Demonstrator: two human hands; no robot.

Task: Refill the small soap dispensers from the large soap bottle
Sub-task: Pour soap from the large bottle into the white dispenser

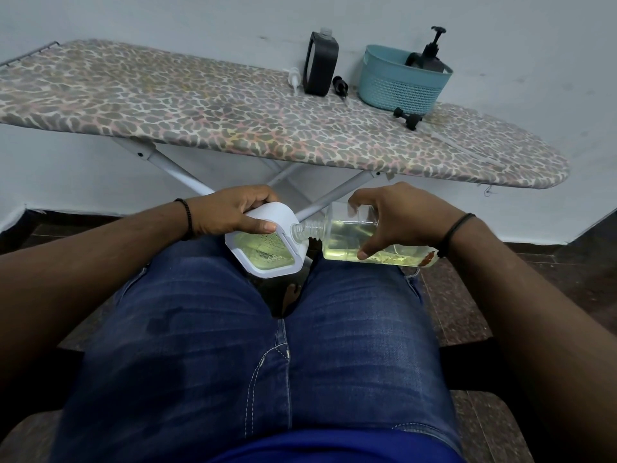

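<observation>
Sideways, bottle (364,237) against dispenser (267,245).

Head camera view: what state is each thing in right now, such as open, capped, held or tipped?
Large bottle: uncapped, tipped sideways, part full of yellowish liquid, neck at the white dispenser.
White dispenser: held tilted over the lap, pump off.
Left hand: grips the white dispenser.
Right hand: grips the large bottle.
Black dispenser: upright on the board, pump off.
Basket: upright, holds a pump-topped bottle.
</observation>
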